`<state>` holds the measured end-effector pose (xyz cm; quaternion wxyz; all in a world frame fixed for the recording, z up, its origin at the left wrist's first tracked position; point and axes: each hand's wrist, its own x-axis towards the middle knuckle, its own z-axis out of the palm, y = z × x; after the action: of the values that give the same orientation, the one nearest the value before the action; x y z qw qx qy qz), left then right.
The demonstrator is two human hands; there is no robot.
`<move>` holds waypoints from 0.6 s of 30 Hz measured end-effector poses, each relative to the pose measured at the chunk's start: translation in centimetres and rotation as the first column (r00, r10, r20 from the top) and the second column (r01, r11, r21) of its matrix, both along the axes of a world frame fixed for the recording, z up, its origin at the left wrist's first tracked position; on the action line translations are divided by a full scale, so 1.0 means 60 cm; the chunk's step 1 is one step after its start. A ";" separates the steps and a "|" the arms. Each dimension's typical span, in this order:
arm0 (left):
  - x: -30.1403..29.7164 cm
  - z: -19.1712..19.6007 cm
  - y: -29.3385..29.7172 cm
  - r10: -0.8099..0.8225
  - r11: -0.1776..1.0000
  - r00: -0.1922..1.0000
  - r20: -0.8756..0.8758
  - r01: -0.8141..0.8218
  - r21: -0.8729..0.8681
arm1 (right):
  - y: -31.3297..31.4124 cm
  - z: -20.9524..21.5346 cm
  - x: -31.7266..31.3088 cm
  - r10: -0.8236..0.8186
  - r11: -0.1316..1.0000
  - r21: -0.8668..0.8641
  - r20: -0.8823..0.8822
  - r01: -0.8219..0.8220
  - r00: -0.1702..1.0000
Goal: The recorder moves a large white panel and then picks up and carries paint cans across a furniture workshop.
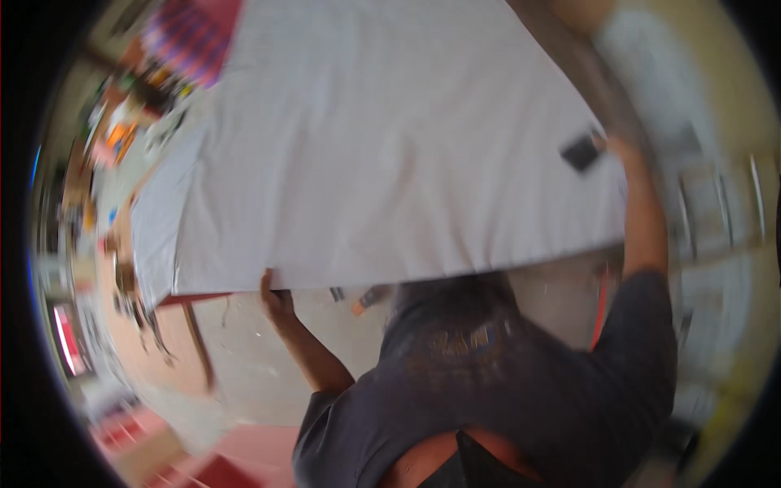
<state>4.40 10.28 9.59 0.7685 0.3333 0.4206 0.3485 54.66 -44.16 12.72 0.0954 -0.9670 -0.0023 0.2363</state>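
A large white sheet (366, 146), slightly wrinkled, covers a broad flat surface in front of me. At its near edge, toward the left, my left hand (279, 301) grips the sheet with the thumb on top; the other fingers are mostly hidden below. A small dark patch shows beside that hand, too blurred to name. My right arm reaches out to the sheet's right edge. There my right hand (617, 150), smeared by motion, is closed on a small black rectangular block (581, 153) over the sheet.
A wooden board (154, 325) with dark cords stands at the left. Blurred clutter and a checked cloth (191, 41) lie at the far left. Red-pink panels (252, 447) are at the lower left. A metal frame (720, 203) stands at the right.
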 end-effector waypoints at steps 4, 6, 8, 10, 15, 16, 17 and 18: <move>-0.007 0.008 0.018 -0.098 0.985 0.994 0.045 0.090 0.144 | 0.029 -0.008 0.019 0.088 0.993 0.083 0.030 -0.090 0.996; 0.030 0.031 0.043 -0.137 0.977 0.991 0.009 0.134 0.166 | -0.006 -0.039 0.048 0.025 0.988 0.151 0.061 -0.034 0.998; 0.034 0.037 0.055 -0.109 0.975 0.994 -0.016 0.110 0.194 | 0.000 -0.056 0.043 -0.018 0.991 0.132 0.023 0.015 1.000; 0.031 0.025 0.054 -0.115 0.977 0.993 0.038 0.106 0.187 | 0.007 -0.057 0.028 -0.111 0.962 0.256 0.062 0.092 0.992; 0.054 0.016 0.035 -0.114 0.971 0.993 0.038 0.103 0.215 | -0.004 -0.059 0.033 -0.024 0.986 0.167 0.103 0.007 0.994; 0.054 0.010 0.033 -0.107 0.970 0.993 0.051 0.093 0.226 | -0.003 -0.067 0.033 -0.023 0.984 0.181 0.069 0.010 0.997; 0.056 0.005 0.029 -0.083 0.973 0.996 0.021 0.077 0.216 | -0.004 -0.077 0.035 -0.017 0.981 0.192 0.080 0.002 0.997; 0.073 0.001 0.019 -0.063 0.978 0.998 0.001 0.061 0.201 | -0.018 -0.078 0.046 -0.044 0.978 0.208 0.098 0.022 0.994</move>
<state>8.78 11.43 9.65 0.7429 0.4210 0.3698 0.3663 57.45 -45.26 8.04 0.1989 -0.9626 -0.0156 0.1832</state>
